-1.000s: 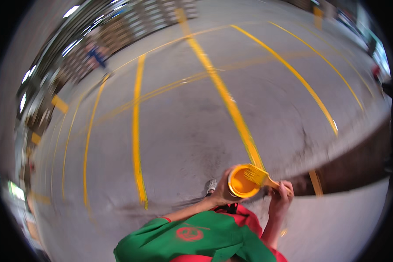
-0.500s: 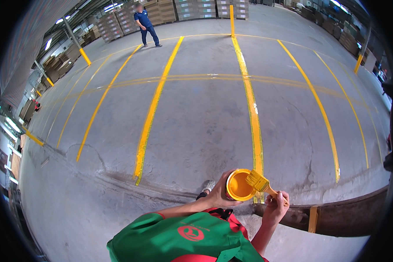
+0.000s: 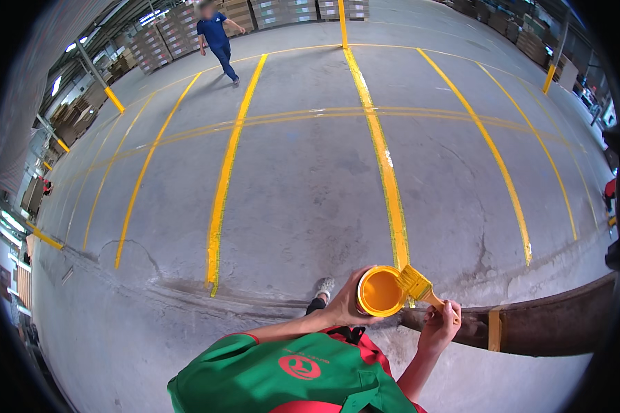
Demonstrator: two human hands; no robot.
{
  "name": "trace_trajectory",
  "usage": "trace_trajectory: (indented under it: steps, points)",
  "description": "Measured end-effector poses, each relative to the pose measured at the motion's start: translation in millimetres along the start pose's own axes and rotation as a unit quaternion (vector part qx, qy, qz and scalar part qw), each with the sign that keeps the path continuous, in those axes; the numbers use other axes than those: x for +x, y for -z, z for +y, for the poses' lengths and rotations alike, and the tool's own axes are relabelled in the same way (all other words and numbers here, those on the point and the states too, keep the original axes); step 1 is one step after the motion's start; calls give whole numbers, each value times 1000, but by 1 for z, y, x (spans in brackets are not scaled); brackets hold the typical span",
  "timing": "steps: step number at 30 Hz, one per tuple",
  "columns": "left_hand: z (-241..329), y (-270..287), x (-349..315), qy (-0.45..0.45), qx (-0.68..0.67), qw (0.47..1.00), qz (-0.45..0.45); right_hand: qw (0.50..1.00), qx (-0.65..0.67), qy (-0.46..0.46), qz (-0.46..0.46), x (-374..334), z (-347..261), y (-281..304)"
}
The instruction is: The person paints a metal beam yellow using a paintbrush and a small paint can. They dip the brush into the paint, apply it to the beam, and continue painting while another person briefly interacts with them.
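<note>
My left hand (image 3: 346, 303) is wrapped round a small paint can (image 3: 381, 291) that has yellow-orange paint inside. In my right hand (image 3: 439, 327) is the wooden handle of a flat paintbrush (image 3: 416, 283), its bristles coated yellow. The bristle end lies over the right side of the can's rim; whether it touches the rim I cannot tell. Beyond the can, a yellow floor line (image 3: 384, 179) with green-edged borders runs away from me. To its left lies a similar yellow line (image 3: 226, 179).
A person (image 3: 217, 41) in dark blue clothes is on the floor at the far left. Stacked cartons (image 3: 282, 12) line the back, behind a yellow post (image 3: 343, 24). A dark curved beam (image 3: 544, 320) lies close on my right. My shoe (image 3: 325, 286) shows beside the can.
The floor lines and background have shifted left and up in view, and more of my shoe shows. The brush has shifted slightly right. The far person has changed stride.
</note>
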State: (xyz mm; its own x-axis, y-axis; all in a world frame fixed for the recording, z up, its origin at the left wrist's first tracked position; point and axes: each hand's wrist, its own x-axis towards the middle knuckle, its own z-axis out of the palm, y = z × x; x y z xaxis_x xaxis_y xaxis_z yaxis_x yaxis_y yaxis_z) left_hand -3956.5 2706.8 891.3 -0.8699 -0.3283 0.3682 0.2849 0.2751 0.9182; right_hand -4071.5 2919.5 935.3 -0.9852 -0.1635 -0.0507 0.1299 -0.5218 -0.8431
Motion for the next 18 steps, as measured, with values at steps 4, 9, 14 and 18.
trace_trajectory:
  steps: [4,9,14,18]
  points:
    - [-1,1,0,-3,7,1000,1,1000,-1,-7,11,0,2,2]
    - [0,1,1,3,11,1000,-6,1000,10,-10,13,-1,6,2]
    - [0,0,1,3,28,1000,-15,1000,-1,-14,24,-1,6,2]
    - [-1,0,2,-8,16,1000,-6,1000,10,-10,27,-2,5,2]
